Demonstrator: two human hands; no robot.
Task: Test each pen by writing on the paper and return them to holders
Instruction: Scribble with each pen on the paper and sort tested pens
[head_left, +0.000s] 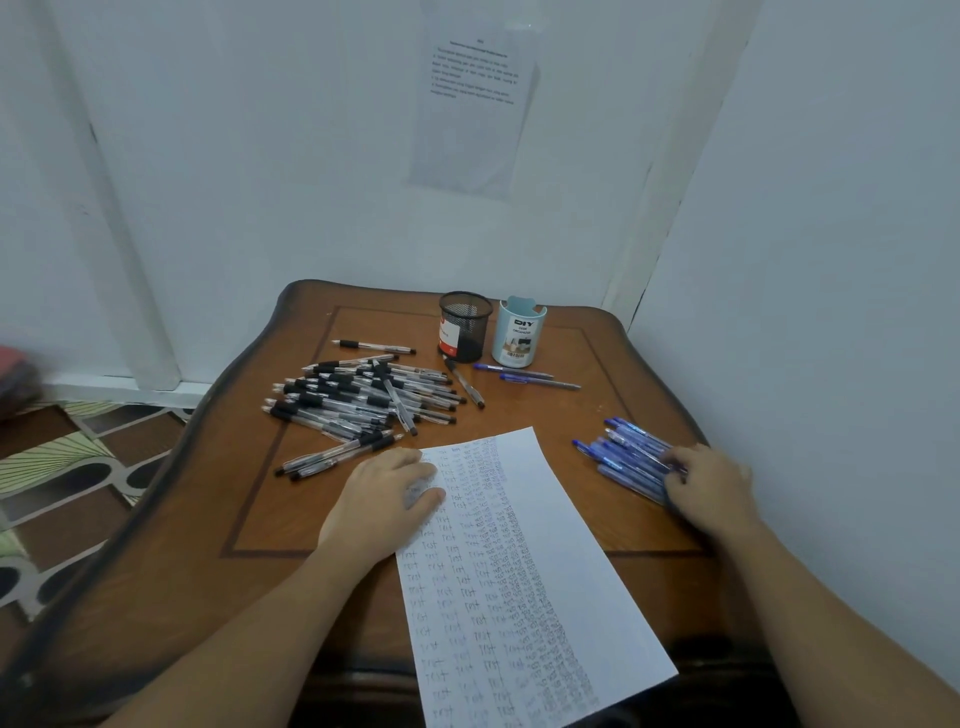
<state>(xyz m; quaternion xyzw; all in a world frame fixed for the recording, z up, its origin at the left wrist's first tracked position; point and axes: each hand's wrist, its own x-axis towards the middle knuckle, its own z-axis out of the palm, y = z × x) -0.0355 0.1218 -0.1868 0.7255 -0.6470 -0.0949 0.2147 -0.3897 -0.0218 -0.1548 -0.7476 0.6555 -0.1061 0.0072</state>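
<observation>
Dozens of black pens (358, 400) lie heaped on the worktop (208, 493) left of the paper (519, 545), with blue pens (623, 452) heaped to its right. Head view: the paper is packed with written test columns, yet the mesh holder (466, 325) looks empty and the pale holder (519, 332) hides its inside. Left grip (389, 488) is released, flat on the paper's top corner. Right grip (711, 483) curls over the blue pile; cannot tell if it pinches one. Judged: returning hardly begun.
</observation>
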